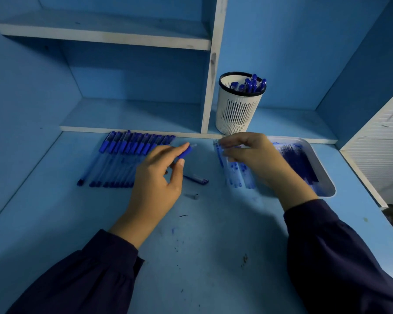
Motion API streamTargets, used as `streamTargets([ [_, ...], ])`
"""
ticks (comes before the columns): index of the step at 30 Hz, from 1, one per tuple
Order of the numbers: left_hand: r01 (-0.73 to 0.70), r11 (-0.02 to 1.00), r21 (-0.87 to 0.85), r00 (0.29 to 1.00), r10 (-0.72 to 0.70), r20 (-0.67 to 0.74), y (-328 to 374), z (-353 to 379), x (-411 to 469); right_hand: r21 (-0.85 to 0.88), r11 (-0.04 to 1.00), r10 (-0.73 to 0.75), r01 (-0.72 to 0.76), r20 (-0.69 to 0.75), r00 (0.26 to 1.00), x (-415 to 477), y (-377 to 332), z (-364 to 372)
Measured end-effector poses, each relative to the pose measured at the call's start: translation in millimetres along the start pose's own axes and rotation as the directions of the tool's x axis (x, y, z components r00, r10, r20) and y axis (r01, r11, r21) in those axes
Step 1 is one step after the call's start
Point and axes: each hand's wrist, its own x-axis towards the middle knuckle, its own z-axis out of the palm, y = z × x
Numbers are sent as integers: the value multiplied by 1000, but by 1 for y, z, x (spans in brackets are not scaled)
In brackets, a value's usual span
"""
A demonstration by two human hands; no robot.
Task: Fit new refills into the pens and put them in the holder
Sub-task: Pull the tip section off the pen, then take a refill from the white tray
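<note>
My left hand (159, 177) pinches a blue-capped pen barrel (186, 151) between thumb and fingers, just right of a row of several blue pens (123, 159) laid side by side on the desk. My right hand (250, 155) hovers with curled fingers over a small bunch of refills (234, 175), fingertips touching their upper ends; whether it grips one is unclear. A white slotted pen holder (237, 112) with a black rim stands behind on the shelf ledge, with several blue pens (251, 83) in it.
A white tray (322, 168) with dark blue refills lies at the right, partly behind my right wrist. A pen part (196, 179) and a small metal tip (194, 196) lie between my hands. Shelves and a vertical divider (210, 87) rise behind the desk.
</note>
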Motion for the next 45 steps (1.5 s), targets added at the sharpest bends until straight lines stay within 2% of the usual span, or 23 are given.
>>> streamTargets([
  [3,-13,1000,-16,1000,13,15,-2,2,-1,-234,972,-35,35,5,999,13,0,10],
  [6,-11,1000,-12,1000,11,15,-5,4,-1,-443,894,-66,71,26,997,22,-4,16],
  [9,-28,999,43,1000,27,14,-7,5,-1,-493,867,-63,67,25,998,26,-4,21],
  [14,-52,996,75,998,50,25,-7,7,-1,-613,779,-148,133,27,989,26,1,29],
  [18,-77,995,63,997,76,20,-5,7,-1,-621,769,-184,153,14,983,18,-3,23],
  [23,-115,993,0,993,115,36,-5,8,0,-614,774,-243,154,-63,968,5,-12,-20],
  [29,-111,988,-109,992,117,53,-4,13,6,-579,815,-120,-18,-200,972,-20,2,-78],
  [36,-117,973,-200,984,141,107,-1,25,12,-656,755,-11,-24,-49,999,-34,14,-83],
  [45,-117,978,-171,981,141,133,-1,20,10,-713,701,-34,-23,-66,997,-37,18,-81],
])
